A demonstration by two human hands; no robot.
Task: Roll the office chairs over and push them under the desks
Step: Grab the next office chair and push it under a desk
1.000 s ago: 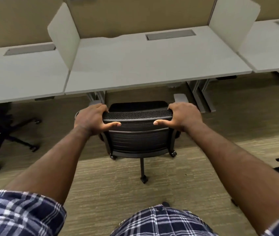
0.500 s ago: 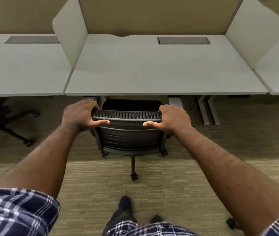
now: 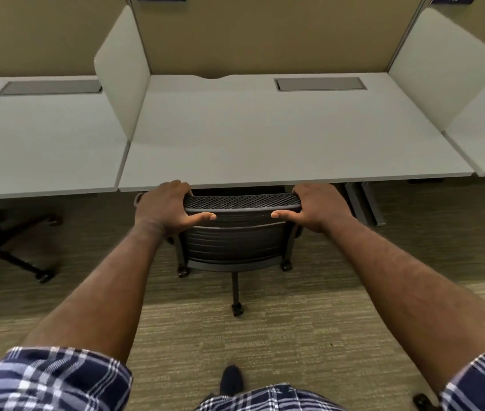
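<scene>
While both arms reach forward, the left hand (image 3: 167, 209) and the right hand (image 3: 315, 206) are clamped on the two top corners of the office chair (image 3: 236, 235). Its backrest stands at the front edge of the middle desk (image 3: 279, 143), and the seat is hidden under it. Another chair (image 3: 4, 244) at the left is cut off.

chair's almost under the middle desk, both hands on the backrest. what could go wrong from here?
1. The fingers of the left hand and right hand wrap the top of the chair backrest, right at the desk front edge. Pushing further could pinch them there.
2. The desk leg stands close to the chair's right side; a caster might catch it if the chair drifts right.
</scene>
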